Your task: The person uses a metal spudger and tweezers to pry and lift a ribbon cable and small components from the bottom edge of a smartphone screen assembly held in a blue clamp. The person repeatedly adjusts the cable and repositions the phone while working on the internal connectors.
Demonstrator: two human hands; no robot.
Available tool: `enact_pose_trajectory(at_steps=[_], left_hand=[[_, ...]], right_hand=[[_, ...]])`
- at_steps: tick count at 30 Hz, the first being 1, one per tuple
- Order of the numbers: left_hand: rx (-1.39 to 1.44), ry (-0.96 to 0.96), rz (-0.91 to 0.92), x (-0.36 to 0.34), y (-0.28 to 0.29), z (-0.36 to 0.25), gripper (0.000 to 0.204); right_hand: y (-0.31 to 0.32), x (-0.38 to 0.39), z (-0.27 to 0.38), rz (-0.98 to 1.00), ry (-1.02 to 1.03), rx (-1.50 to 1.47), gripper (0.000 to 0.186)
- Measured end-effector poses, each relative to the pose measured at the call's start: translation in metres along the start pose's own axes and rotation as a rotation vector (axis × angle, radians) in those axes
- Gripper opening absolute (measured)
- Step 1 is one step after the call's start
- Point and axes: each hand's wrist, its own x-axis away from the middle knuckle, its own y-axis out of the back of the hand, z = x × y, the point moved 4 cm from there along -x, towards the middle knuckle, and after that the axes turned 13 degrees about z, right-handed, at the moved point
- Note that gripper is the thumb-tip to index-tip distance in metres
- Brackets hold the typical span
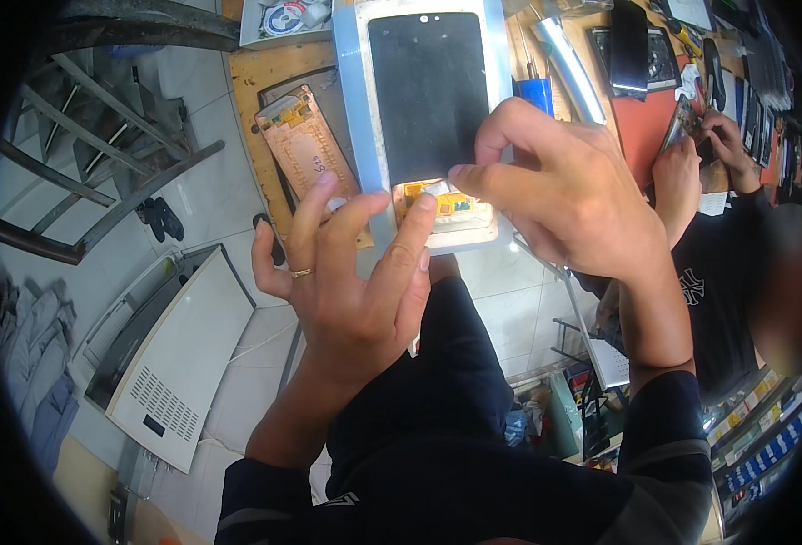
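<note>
1 blk screen panel [428, 95] laid on blue-edged mat [353, 109] | orange flex [453, 202] below panel exposed, not covered; work judged part-done | L hand [355, 263] spread, index tip on flex | R hand [569, 186] curled at panel's lower edge, pinch can't be told

Cluttered workroom, pale tiled floor

Pale floor tiles [510, 318], visible at left and centre, grout lines showing. Wooden workbench [246, 82] across the top, red-orange mat [635, 132] upper right. Dark metal frame [92, 182] upper left, bars bent by lens. White vented panel [178, 381] lower left, standing tilted. Grey cloth heap [33, 327] at left edge. Stocked shelving [769, 459] lower right, blue and yellow packs. Bright light, black fisheye rim.
</note>
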Motion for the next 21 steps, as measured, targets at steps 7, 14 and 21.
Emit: enact_pose_trajectory(at_steps=[7, 14, 21], left_hand=[[-0.037, 0.018, -0.038, -0.0023, 0.0026, -0.0012, 0.045], [-0.05, 0.026, -0.053, -0.0031, 0.0024, -0.0027, 0.044], [-0.003, 0.022, -0.019, -0.0024, 0.0025, -0.0008, 0.045]], right_hand=[[-0.0018, -0.0014, -0.0001, -0.015, -0.008, -0.035, 0.038], [-0.0039, -0.0017, -0.0001, -0.024, -0.022, -0.063, 0.036], [-0.0022, -0.0023, 0.0023, -0.017, 0.003, -0.02, 0.034]])
